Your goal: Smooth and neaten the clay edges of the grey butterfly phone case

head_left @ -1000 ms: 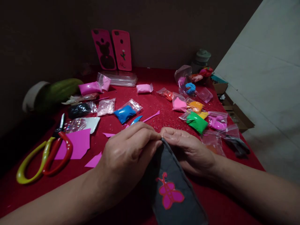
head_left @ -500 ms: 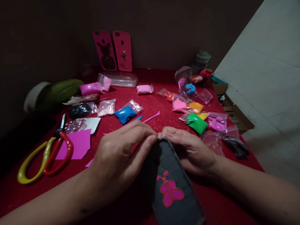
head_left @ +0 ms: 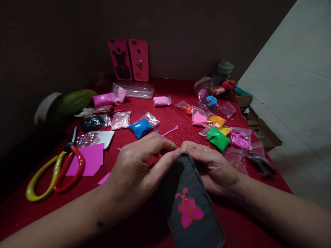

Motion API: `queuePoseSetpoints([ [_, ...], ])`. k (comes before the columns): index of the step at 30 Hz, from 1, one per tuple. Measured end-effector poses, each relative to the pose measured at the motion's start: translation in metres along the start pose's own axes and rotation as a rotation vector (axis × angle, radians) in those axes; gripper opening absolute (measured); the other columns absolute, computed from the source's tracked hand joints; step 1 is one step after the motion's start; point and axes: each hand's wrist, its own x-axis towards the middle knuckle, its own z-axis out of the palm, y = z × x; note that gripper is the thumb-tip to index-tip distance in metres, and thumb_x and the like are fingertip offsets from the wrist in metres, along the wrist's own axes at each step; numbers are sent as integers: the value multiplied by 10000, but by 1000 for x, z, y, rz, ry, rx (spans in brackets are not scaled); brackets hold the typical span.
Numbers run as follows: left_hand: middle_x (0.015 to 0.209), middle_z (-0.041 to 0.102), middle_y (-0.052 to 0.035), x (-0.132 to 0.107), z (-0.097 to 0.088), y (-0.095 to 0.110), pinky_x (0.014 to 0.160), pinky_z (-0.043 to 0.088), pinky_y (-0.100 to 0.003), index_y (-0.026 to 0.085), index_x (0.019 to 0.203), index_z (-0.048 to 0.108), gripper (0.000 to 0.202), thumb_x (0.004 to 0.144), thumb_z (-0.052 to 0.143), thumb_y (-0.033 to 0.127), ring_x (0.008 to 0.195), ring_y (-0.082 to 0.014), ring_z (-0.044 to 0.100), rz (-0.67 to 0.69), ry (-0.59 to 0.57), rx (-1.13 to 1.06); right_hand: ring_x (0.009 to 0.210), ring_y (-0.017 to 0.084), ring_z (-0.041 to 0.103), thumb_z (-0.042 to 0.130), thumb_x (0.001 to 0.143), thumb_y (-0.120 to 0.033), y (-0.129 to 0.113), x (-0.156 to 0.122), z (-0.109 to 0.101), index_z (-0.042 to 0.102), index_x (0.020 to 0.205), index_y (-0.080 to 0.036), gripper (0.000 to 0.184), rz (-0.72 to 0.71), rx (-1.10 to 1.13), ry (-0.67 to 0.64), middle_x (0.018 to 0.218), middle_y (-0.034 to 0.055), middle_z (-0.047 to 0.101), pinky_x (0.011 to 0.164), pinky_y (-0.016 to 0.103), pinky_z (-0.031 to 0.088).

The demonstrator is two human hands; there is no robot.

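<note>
Both hands are on a dark grey, clay-covered phone case (head_left: 196, 186) that carries a pink butterfly with red outlines. My left hand (head_left: 144, 165) pinches its far left edge between thumb and fingers. At the far right corner, my right hand (head_left: 212, 165) grips the rim, its thumb on top and the other fingers curled beneath. The fingertips of the two hands nearly meet at the far end. The near end of the case runs out of the picture at the bottom.
Scissors (head_left: 69, 150) with red and yellow handles rest on pink paper (head_left: 90, 160) at left. Bags of blue clay (head_left: 141, 127) and green clay (head_left: 218, 138) lie beyond my hands. Two pink phone cases (head_left: 139, 62) lean against the wall. A cardboard box (head_left: 269, 132) sits past the right edge.
The whole view has shifted slightly, so the table things appear a little lower and farther right. Both hands keep their hold on the grey case.
</note>
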Motion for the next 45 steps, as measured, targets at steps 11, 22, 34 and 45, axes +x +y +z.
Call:
queuePoseSetpoints([
  [11, 781, 656, -50, -1, 12, -3, 712, 458, -189, 98, 795, 646, 104, 870, 574, 107, 731, -104, 604, 271, 102, 260, 568, 87, 505, 651, 817, -225, 4, 1, 0, 578, 704, -122, 169, 2, 2, 0, 631, -3, 547, 572, 190, 414],
  [22, 650, 601, 41, 4, -13, -3, 549, 405, -185, 179, 719, 649, 253, 910, 531, 297, 607, -88, 543, -229, 1, -70, 569, 95, 485, 673, 778, -247, -1, 3, -2, 532, 679, -144, 201, 32, 3, 90, 646, -13, 504, 593, 222, 435],
  [34, 739, 652, 1, 1, -2, -8, 621, 453, -218, 161, 792, 646, 112, 864, 561, 173, 667, -108, 607, 25, 8, 116, 564, 104, 537, 660, 800, -250, 0, 3, -4, 506, 670, -158, 221, 30, 49, 72, 626, -12, 553, 611, 244, 482],
  [45, 785, 653, -12, -1, 1, -8, 660, 463, -196, 147, 835, 644, 100, 884, 558, 165, 712, -98, 614, 87, 13, 171, 590, 104, 504, 671, 779, -250, 1, 4, -4, 531, 686, -154, 194, 33, 27, 109, 637, -14, 526, 619, 233, 430],
])
